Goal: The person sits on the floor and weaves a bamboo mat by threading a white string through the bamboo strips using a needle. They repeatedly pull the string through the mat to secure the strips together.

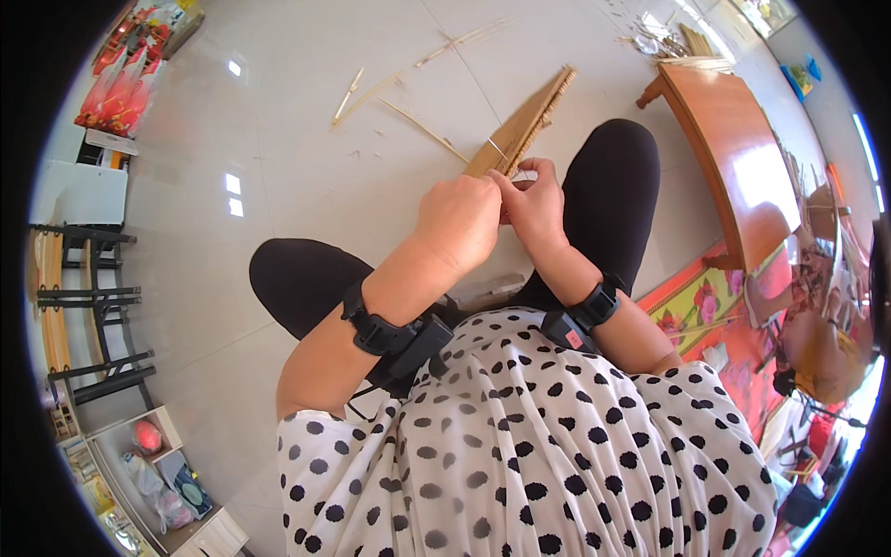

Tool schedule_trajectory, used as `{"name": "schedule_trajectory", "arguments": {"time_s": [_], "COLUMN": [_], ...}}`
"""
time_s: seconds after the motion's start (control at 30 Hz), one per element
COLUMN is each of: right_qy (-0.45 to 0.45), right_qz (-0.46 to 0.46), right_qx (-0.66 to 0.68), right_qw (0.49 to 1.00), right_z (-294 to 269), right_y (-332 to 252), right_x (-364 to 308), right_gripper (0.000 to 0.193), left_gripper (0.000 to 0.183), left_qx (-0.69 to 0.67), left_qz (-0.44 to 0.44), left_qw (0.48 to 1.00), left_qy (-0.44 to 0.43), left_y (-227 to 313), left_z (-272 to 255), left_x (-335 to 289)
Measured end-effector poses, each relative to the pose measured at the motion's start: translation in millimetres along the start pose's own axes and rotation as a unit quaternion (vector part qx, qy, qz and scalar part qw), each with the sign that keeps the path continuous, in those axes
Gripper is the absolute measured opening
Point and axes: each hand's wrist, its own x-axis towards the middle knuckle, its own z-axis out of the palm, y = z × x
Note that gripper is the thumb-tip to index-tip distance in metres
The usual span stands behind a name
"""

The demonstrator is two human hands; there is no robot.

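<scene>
A flat tan panel with a thick, rope-like wrapped edge points away from me between my knees; it looks like woven straw or bamboo. Both hands meet at its near end. My left hand is closed there, its back toward me, and hides most of what its fingers grip. My right hand pinches at the wrapped edge, thumb against the bent fingers. A thin pale sliver sticks out over the panel close to my fingertips; whether it is a strip or a needle I cannot tell.
Loose straw-coloured strips lie on the tiled floor ahead. A brown wooden table stands at the right, with a bundle of strips beyond it. Another person sits at the far right. Folded black-legged furniture and an open drawer unit line the left.
</scene>
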Motion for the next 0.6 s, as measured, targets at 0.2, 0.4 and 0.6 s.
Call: {"name": "schedule_trajectory", "arguments": {"time_s": [0.2,0.4,0.6], "right_qy": [0.029,0.015,-0.012], "right_qz": [-0.055,-0.087,-0.097], "right_qx": [-0.111,-0.182,-0.216], "right_qw": [0.992,0.979,0.971], "right_z": [-28.8,-47.7,-50.9], "right_y": [8.5,-10.6,-12.1], "right_x": [16.7,1.3,-2.5], "right_gripper": [0.040,0.034,0.032], "left_gripper": [0.026,0.024,0.015], "left_qx": [-0.175,-0.552,-0.591], "left_qz": [0.018,-0.085,0.021], "left_qw": [0.984,0.825,0.778], "left_qy": [0.021,0.085,0.214], "left_y": [10.0,-33.2,-8.9], "left_z": [22.4,73.4,90.5], "left_x": [0.4,12.2,39.3]}}
